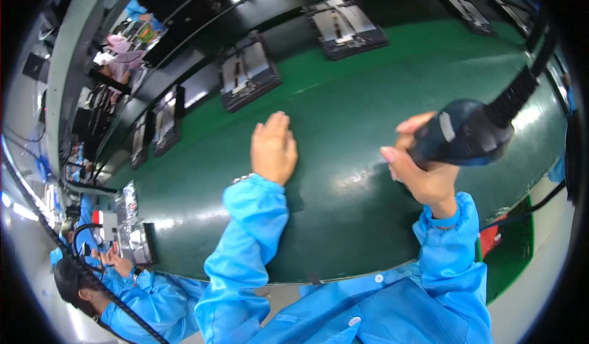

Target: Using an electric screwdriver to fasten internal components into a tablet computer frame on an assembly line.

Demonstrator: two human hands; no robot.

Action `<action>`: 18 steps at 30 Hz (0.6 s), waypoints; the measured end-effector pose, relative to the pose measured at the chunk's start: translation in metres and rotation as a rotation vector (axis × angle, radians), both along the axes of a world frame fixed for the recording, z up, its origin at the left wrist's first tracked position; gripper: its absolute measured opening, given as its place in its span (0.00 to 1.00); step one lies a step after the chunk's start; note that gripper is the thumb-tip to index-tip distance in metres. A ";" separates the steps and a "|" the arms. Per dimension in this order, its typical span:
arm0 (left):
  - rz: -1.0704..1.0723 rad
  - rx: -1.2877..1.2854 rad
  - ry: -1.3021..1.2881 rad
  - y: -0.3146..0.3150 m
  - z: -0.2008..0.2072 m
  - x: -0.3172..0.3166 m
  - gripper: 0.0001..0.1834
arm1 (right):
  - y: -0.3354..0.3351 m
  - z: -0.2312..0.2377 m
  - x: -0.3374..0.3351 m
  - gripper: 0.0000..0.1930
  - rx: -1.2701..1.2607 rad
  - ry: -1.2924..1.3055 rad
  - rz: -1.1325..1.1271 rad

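My left hand (273, 149) is stretched out flat over the green work surface (331, 221), its fingers side by side and nothing in them. To its right, my right hand (426, 181) has curled fingers, with the thumb and fingertips showing on the left. A dark rounded device (466, 132) on a ribbed black neck covers part of that hand. Whether the fingers grip the device or something behind it, I cannot tell. Both my arms wear blue sleeves. Beyond my hands lie flat black units with silver panels, one (250, 71) past my left hand and another (346, 26) farther right.
More flat units line the far edge, among them one (167, 120) at the left and one (466, 11) at the right. A person in blue (147, 307) works at the lower left beside silver packets (130, 227). A green bin (512, 255) stands at the right.
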State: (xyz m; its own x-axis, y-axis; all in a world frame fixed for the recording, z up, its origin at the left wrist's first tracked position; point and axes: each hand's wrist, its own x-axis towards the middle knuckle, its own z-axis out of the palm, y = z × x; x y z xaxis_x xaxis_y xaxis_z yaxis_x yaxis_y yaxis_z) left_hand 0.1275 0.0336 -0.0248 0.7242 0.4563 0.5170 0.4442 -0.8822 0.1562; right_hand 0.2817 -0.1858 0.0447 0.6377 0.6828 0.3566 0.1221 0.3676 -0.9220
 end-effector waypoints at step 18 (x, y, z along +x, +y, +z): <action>-0.243 -0.636 -0.095 -0.028 -0.015 0.082 0.22 | 0.002 -0.016 0.000 0.33 0.000 0.216 0.385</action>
State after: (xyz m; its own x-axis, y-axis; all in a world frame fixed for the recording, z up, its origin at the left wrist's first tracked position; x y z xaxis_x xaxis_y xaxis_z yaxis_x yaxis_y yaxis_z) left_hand 0.2091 0.0060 -0.0400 0.8093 0.5222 0.2688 0.2040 -0.6791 0.7051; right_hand 0.2815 -0.1836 0.0285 0.3966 0.8853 0.2427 -0.2193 0.3481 -0.9114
